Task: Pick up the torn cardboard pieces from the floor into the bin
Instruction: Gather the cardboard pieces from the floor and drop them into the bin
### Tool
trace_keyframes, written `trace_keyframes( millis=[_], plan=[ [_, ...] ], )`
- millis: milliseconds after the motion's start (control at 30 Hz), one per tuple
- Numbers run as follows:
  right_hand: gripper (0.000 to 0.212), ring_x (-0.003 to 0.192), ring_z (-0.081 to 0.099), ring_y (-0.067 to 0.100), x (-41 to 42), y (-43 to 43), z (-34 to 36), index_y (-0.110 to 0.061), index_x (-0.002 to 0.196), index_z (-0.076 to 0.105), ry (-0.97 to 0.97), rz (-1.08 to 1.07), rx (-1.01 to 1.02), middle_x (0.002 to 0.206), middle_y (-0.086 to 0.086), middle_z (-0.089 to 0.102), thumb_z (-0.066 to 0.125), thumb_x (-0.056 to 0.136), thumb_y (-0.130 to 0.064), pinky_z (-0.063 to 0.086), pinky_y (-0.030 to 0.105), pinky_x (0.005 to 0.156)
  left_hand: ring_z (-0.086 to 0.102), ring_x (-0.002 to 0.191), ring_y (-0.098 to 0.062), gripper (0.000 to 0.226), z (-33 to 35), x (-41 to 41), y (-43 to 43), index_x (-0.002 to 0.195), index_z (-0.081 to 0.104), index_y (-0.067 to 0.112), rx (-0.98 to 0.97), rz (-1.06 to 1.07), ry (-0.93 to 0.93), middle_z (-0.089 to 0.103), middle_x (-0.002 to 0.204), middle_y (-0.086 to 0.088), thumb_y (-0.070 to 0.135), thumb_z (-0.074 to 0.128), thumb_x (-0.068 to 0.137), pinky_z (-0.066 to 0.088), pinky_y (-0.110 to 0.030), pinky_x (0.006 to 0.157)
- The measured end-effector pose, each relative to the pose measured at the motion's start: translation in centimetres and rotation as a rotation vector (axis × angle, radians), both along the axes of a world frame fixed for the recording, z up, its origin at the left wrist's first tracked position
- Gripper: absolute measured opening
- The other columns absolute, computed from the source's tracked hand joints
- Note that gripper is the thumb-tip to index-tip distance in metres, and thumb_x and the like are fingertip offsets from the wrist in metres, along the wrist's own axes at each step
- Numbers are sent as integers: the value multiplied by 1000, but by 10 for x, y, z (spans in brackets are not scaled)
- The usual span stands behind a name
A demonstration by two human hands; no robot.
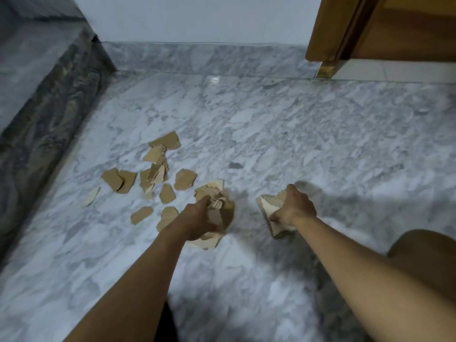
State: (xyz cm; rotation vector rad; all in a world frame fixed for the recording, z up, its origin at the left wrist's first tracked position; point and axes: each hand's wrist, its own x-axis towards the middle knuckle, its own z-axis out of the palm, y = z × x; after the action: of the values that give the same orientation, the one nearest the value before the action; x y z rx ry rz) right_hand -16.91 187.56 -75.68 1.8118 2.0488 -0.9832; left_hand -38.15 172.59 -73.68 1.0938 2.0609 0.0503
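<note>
Task status: partway, by estimate.
Left hand (197, 219): clenched round a bundle of torn pieces (213, 191), centre of frame.
Right hand (293, 208): gripping a second stack (269, 208), just right of centre.
Loose cardboard pieces (158, 169): a dozen or so scattered on the floor (296, 134), centre left, not yet gathered.
Bin: not in view; contents impossible to tell.

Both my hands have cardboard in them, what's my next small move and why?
Probably tuck the left hand's bunch onto the right hand's stack. Both hands grip cardboard, many loose pieces lie on the floor beside the left hand, and no bin is in view, so freeing that hand to gather more seems best.
</note>
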Motion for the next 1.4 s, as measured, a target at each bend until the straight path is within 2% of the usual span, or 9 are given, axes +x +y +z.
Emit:
trace_keyframes(
  millis=[133, 267, 467, 633, 733, 833, 1167, 1333, 1400],
  plan=[
    [79, 121, 53, 34, -9, -3, 4, -13, 127, 44, -15, 97, 79, 131, 10, 51, 93, 67, -24, 49, 40, 88, 55, 106, -26, 83, 26, -20, -9, 149, 28, 12, 181, 174, -41, 58, 122, -12, 17, 77, 82, 41, -29, 77],
    [62, 119, 57, 34, -18, -4, 12, -14, 126, 46, -38, 124, 67, 131, 11, 57, 84, 78, -16, 47, 36, 82, 59, 87, -30, 67, 43, -53, -34, 115, 32, 14, 121, 267, -9, 59, 98, -12, 22, 84, 75, 52, -45, 72],
    [80, 118, 60, 32, -14, 3, 21, -12, 136, 48, -116, 83, -98, 134, 12, 58, 91, 70, -28, 51, 33, 79, 55, 106, -24, 78, 28, -66, -60, 133, 50, 19, -99, 99, 85, 58, 125, -8, 29, 89, 66, 43, -30, 83],
    [75, 114, 61, 32, -15, -4, 10, -14, 135, 44, -144, 101, -23, 131, 10, 58, 87, 76, -29, 46, 32, 74, 42, 133, -38, 126, -11, -70, -63, 152, 24, 25, -43, 20, 119, 18, 152, -14, 32, 97, 50, 46, -40, 103],
    [62, 110, 60, 31, -21, -12, 6, -16, 128, 44, -187, 179, 74, 127, 9, 58, 82, 80, -25, 41, 32, 69, 55, 117, -33, 119, -20, -78, -63, 144, 33, 23, 0, 6, 126, 42, 136, -8, 34, 98, 44, 53, -40, 92],
    [75, 118, 58, 32, -23, -9, 10, -16, 135, 44, -224, 180, 6, 134, 10, 54, 86, 75, -30, 44, 33, 75, 61, 103, -29, 99, -23, -78, -63, 126, 42, 21, -3, 26, 97, 63, 113, -6, 34, 97, 45, 55, -37, 81],
    [96, 123, 56, 30, -20, -20, 15, -16, 149, 37, -119, 64, -42, 143, 8, 52, 89, 72, -37, 48, 31, 86, 55, 98, -18, 84, -26, -101, -64, 137, 48, 16, 17, 47, -73, 63, 118, -3, 30, 89, 64, 44, -24, 72],
    [102, 125, 51, 24, -40, -29, 36, -17, 150, 35, 117, 110, -121, 147, 6, 47, 92, 68, -37, 44, 28, 88, 70, 94, -16, 74, 8, -115, -52, 104, 65, 21, 101, 107, -228, 74, 98, 5, 54, 93, 45, 58, -40, 85],
    [108, 136, 44, 25, -57, -33, 44, -17, 153, 31, 170, 149, -136, 153, 5, 40, 92, 68, -39, 42, 29, 93, 70, 91, -15, 63, 21, -116, -46, 99, 66, 21, 151, 139, -253, 74, 94, 4, 46, 96, 49, 59, -38, 84]
  ],
)
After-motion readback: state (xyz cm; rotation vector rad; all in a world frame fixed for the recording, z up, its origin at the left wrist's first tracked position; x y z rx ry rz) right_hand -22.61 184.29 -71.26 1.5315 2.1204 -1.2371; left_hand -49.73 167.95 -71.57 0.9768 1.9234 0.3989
